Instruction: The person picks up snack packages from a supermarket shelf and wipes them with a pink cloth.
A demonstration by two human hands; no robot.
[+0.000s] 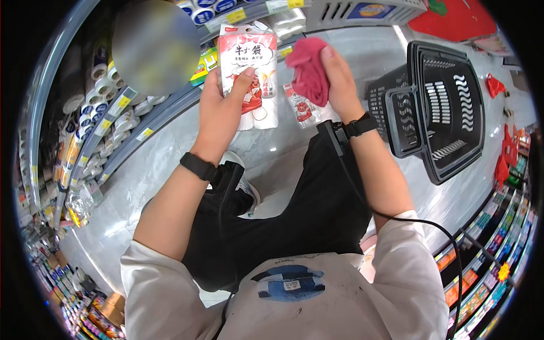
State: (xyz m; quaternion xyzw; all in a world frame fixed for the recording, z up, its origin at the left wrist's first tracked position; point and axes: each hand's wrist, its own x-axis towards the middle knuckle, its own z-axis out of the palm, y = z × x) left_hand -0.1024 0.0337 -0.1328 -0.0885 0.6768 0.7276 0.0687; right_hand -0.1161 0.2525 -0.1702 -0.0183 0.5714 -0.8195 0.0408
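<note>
My left hand [225,100] grips a red and white plastic packet [254,55] that bears printed writing and a cartoon figure; it looks like a pack of bin bags. The thumb lies across the packet's front. A crumpled pink cloth [309,70] is bunched in my right hand [342,83], held to the right of the packet and apart from it. Lower down, partly covered by the cloth and my right hand, is a second packet with similar print [302,111]. What that packet rests on cannot be made out.
A black plastic shopping basket [450,106] with its handle stands on the grey tiled floor [170,144] at right. Store shelves with rolls and price tags [123,101] curve along the left. A grey crate [365,12] is at the top. More stocked shelves [484,289] line the lower right.
</note>
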